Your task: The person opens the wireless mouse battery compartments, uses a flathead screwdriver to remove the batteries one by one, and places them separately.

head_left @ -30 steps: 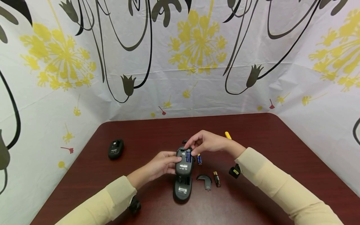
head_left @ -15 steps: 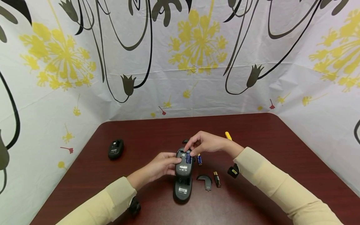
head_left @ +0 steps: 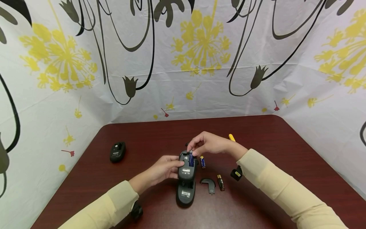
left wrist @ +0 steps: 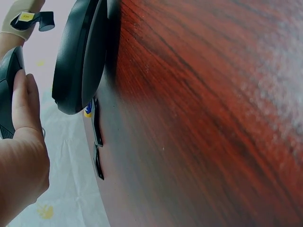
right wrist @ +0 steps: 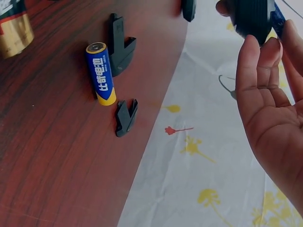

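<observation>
My left hand (head_left: 165, 167) holds a dark computer mouse (head_left: 185, 174) with its underside up, thumb on top and fingers below. A blue battery (head_left: 191, 160) lies along the uncovered battery slot. Its far end is pinched between the thumb and a fingertip of my right hand (head_left: 211, 143). In the right wrist view this battery (right wrist: 278, 21) juts at a slant from the mouse body. Just nearer on the table, a second dark mouse (head_left: 185, 194) rests underside up, partly overlapped by the held one.
Right of the mice lie a loose blue battery (head_left: 202, 162), a black-and-gold battery (head_left: 220, 183) and a hooked black cover (head_left: 210, 185). A smaller black piece (right wrist: 126, 118) sits by the blue battery. Another mouse (head_left: 118, 152) is at the left; a yellow object (head_left: 232, 137) stands behind the right forearm.
My right fingertips have shifted slightly at the battery's far end, and the battery now shows as a narrower blue strip. The left hand and held mouse stay nearly still.
</observation>
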A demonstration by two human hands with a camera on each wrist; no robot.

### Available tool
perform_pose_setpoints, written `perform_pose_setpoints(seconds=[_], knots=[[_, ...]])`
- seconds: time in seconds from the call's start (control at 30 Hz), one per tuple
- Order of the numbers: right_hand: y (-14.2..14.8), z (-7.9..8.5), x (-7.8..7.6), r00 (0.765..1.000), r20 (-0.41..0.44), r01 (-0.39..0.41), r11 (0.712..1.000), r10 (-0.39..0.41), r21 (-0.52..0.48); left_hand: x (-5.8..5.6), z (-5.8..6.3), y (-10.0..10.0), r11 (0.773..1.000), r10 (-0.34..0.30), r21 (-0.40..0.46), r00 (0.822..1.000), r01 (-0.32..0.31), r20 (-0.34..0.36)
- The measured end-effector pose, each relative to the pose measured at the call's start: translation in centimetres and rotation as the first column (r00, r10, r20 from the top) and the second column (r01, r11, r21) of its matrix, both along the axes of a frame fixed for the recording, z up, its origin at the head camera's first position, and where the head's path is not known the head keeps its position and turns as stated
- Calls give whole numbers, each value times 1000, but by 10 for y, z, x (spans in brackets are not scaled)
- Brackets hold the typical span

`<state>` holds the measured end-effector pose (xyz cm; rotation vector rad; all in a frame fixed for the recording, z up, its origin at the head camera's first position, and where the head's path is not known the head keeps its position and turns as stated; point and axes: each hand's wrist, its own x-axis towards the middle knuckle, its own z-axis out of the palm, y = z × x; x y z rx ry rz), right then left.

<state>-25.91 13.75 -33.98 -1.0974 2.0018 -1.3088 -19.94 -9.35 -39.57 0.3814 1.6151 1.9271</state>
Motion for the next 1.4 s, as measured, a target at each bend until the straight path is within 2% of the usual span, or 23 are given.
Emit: perform_pose_setpoints(seconds=[0.23,0.33,0.53,0.77,0.93,1.23,1.37,1.4], knots=[[6,8,-1,993,93,73,995,-67,-66,1,1,-1,1000,11,2,1000,-11,-1],[9,10,-3,989,135,84,990,-68,-113,1,2,-2,1000,17,-4,1000,-17,4],[17,14,-5,964,265,101,966,-35,-237,0,4,-5,1000,15,-7,1000,-15,-1],[28,12,-9,943,321,187,941,-90,-283,1,4,-5,1000,17,-1,1000,-17,-9],[35,7,-13,917,365,268,927,-162,-263,1,2,-5,1000,13,7,1000,-13,-19],[47,-9,-24,842,386,460,876,-377,-148,1,1,-6,1000,22,10,1000,-22,-9],[54,-16,-28,807,414,507,853,-421,-122,1,1,-7,1000,24,10,1000,-24,-4],[55,-17,-29,805,415,510,853,-425,-115,1,2,-7,1000,23,10,1000,-23,-3]])
